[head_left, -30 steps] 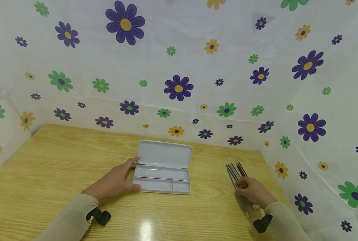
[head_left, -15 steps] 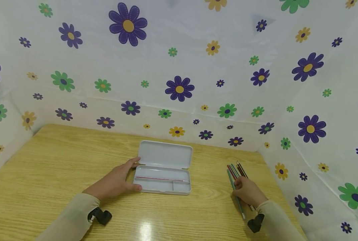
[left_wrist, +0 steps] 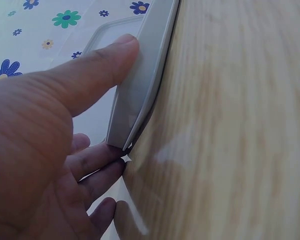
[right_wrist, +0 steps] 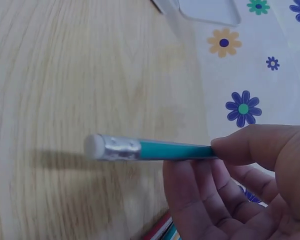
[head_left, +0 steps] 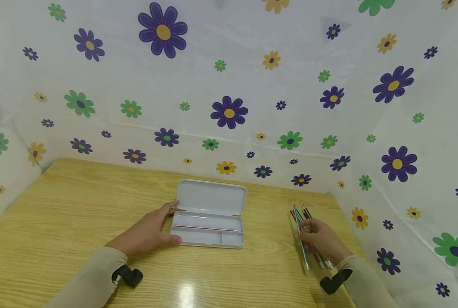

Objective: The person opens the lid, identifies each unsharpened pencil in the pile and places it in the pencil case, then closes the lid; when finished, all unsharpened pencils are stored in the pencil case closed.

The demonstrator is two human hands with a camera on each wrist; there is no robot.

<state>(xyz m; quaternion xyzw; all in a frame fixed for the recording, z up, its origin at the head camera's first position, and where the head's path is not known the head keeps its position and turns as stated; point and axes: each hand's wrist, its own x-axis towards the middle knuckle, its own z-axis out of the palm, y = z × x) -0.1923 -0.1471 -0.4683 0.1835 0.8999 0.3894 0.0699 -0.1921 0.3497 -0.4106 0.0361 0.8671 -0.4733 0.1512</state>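
A white pencil case (head_left: pixel 207 245) lies with its lid (head_left: pixel 211 197) raised at the back; a thin red pencil (head_left: pixel 202 228) rests lengthwise in it. My left hand (head_left: pixel 148 231) grips the case's left end, thumb at the front edge and fingers round the back corner by the hinge. To the right, my right hand (head_left: pixel 323 240) pinches a teal pencil (right_wrist: pixel 175 150) between thumb and fingers. Its white eraser (right_wrist: pixel 94 147) points toward me, and a shadow falls on the table below it. Several other pencils (head_left: pixel 307 211) lie beneath this hand, partly hidden by it.
The wooden table (head_left: pixel 98 192) ends at a white cloth (head_left: pixel 252 85) printed with flowers, which stands at the back and sides. Inside the case, a divider (head_left: pixel 221 237) separates a small front-right compartment from a longer one.
My right hand has taken the teal pencil up from the bunch, and the pencil now stands apart from the others. My left hand stays on the pencil case.
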